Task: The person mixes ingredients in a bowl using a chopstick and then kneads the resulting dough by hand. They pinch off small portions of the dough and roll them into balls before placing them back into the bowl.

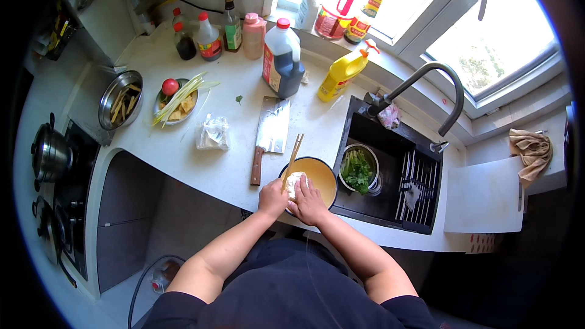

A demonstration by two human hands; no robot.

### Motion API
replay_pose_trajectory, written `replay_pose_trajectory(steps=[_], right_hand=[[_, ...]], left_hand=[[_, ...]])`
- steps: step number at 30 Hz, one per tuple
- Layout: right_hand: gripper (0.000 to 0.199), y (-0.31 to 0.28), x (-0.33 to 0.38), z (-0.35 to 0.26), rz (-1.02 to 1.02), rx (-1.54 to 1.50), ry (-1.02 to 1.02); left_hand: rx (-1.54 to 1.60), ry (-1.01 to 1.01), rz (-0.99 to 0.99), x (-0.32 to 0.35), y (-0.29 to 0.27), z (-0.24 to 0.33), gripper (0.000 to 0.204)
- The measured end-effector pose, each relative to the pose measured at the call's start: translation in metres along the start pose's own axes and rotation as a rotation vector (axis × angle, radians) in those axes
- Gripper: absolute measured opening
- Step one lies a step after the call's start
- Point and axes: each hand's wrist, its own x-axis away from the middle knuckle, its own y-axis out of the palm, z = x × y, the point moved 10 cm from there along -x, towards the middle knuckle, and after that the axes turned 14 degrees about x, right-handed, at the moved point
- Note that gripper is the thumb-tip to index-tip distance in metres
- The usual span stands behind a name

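Note:
A pale yellow bowl with a dark rim (323,176) stands at the counter's front edge before me. Inside its left part lies a white, dough-like lump (294,185). My left hand (272,198) is closed around wooden chopsticks (294,157), which point up and away at the bowl's left side. With fingers stretched out, my right hand (309,202) lies against the lump; its palm is over the near rim. Just left of the bowl rests a cleaver (272,127), its wooden handle toward me. The underside of the lump is hidden.
Right of the bowl, a black sink (390,140) contains a metal pot with leafy greens (358,169). A plate of vegetables (177,106), a crumpled plastic bag (213,133) and a metal pot (120,100) are at left. Behind stand a large jug (283,61) and a yellow bottle (341,76).

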Motion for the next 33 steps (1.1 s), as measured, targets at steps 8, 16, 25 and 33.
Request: replay_pose_trajectory(steps=[8, 16, 25, 33], right_hand=[[0.056, -0.067, -0.01, 0.016, 0.32, -0.254, -0.116], [0.036, -0.057, -0.014, -0.012, 0.424, 0.184, -0.253], [0.033, -0.07, 0.029, 0.026, 0.479, 0.099, -0.187], [0.044, 0.014, -0.032, 0.083, 0.178, -0.533, 0.551]], left_hand=[[-0.047, -0.007, -0.028, -0.003, 0.005, 0.003, 0.01], [-0.053, 0.001, -0.002, -0.004, 0.007, -0.001, 0.011], [-0.036, -0.017, 0.016, -0.002, 0.007, 0.004, 0.01], [-0.066, -0.012, -0.007, -0.005, 0.01, 0.006, 0.011]])
